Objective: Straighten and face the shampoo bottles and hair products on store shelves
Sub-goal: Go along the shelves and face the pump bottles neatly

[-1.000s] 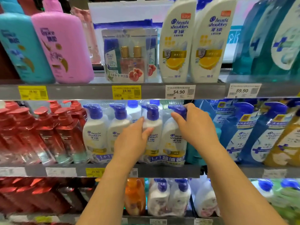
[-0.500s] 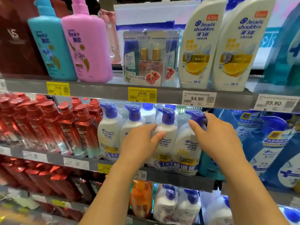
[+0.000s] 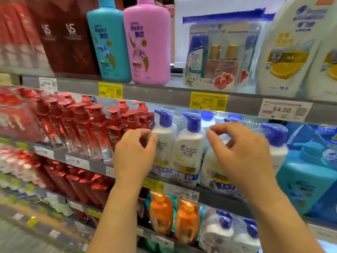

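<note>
White pump bottles with blue heads, shrink-wrapped in pairs, stand on the middle shelf (image 3: pixel 215 198) in front of both hands. The left hand (image 3: pixel 135 154) has its fingers curled beside the left twin pack (image 3: pixel 178 152), thumb at the shoulder of its left bottle; whether it actually grips the wrap is hard to say through the blur. The right hand (image 3: pixel 242 154) hovers with fingers loosely bent in front of the right twin pack (image 3: pixel 217 170), holding nothing that shows. Two packs are visible, four bottles in the front row, and two more blue caps rise behind them. The packs sit at the shelf's front lip, touching each other. On the left, the red pump bottles (image 3: pixel 94 130) press close against them; on the right a teal refill pack (image 3: pixel 306 181) stands just beside, so little room is left sideways. Above, the upper shelf edge (image 3: pixel 164 95) hangs near the pump heads and carries two yellow price tags (image 3: pixel 208 101) and a white one. One teal bottle (image 3: pixel 109 41) and one pink bottle (image 3: pixel 147 42) stand on it. Below, two orange pump bottles (image 3: pixel 173 218) stand side by side.
</note>
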